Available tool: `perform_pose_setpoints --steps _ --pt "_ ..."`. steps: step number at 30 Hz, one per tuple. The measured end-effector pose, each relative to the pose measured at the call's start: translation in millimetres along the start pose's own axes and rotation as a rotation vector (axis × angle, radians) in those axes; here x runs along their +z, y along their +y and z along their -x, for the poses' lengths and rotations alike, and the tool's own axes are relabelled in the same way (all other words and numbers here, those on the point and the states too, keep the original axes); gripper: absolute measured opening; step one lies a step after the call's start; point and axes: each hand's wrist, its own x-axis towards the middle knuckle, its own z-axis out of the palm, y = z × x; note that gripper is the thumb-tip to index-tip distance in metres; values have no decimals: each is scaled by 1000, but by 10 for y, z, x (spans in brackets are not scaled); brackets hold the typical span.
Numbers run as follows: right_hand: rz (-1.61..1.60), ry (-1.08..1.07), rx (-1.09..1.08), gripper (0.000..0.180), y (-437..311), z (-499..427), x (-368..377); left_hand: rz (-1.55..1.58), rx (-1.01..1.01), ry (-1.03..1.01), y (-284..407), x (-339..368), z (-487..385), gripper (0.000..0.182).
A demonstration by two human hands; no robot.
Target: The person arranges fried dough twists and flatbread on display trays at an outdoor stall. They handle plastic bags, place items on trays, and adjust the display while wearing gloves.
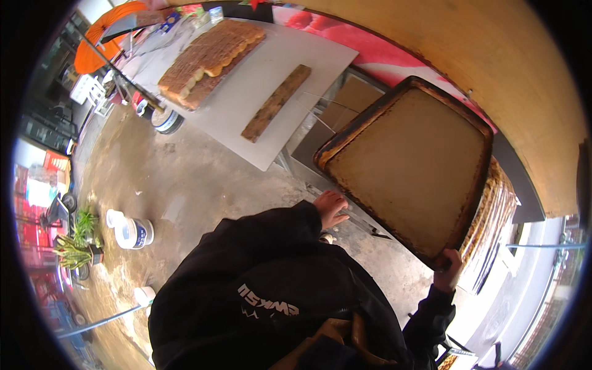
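Observation:
A large baking tray (409, 171) with browned, crusted edges lies tilted in view at the right. My right hand (448, 268) grips its near right corner, with the thumb over the rim. My left hand (330, 209) is beside the tray's near left edge, its fingers apart and holding nothing. Beyond the left hand, a long wooden strip (276, 104) lies on a pale board (245, 92). Slabs of browned baked sheet cake (210, 62) lie at the board's far left.
Stacked layers (492, 217) with browned edges stand right of the tray. Cardboard (347, 104) shows in a metal frame between board and tray. White buckets (134, 232) stand on the wet concrete floor at left; another bucket (166, 120) holds the orange umbrella's (99, 39) pole.

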Motion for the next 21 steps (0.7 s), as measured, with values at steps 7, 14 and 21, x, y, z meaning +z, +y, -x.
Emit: perform_pose_setpoints --steps 7,14,21 --pt "-100 -90 -248 46 34 -545 1441 585 -549 240 -394 -566 907 23" --pt "-247 -148 -36 29 -238 -779 2821 1067 -824 415 -841 -776 1480 32" --pt "-876 -200 626 6 -586 -838 3911 1104 -966 437 -1100 -957 1753 36"
